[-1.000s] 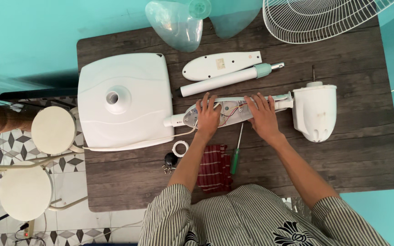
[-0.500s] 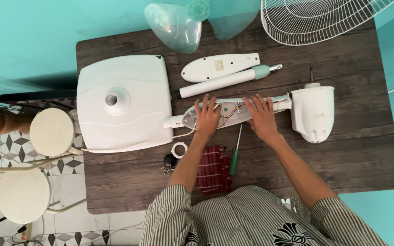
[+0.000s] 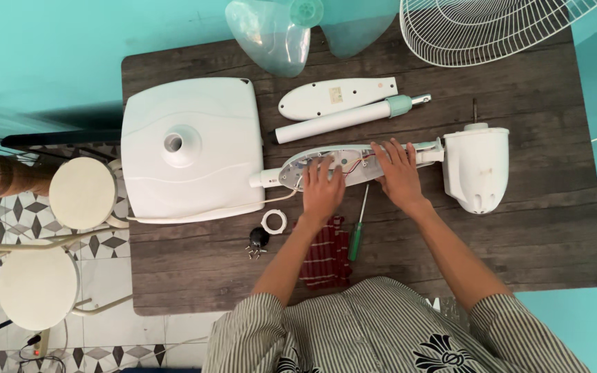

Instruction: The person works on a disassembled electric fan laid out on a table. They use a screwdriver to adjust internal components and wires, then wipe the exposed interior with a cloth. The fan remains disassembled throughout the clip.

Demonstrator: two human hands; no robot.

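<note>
Pressing L hand [image 3: 323, 188], R hand [image 3: 399, 173] on opened fan neck [image 3: 354, 160] (wires showing)

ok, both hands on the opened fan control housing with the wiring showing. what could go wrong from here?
1. The left hand and right hand rest on the open control housing; its thin exposed wires could snag or pull loose.
2. The small screws lie loose near the table's front edge, beside the white ring; a forearm sweep could knock them off.
3. The screwdriver lies between the forearms and might roll.
</note>
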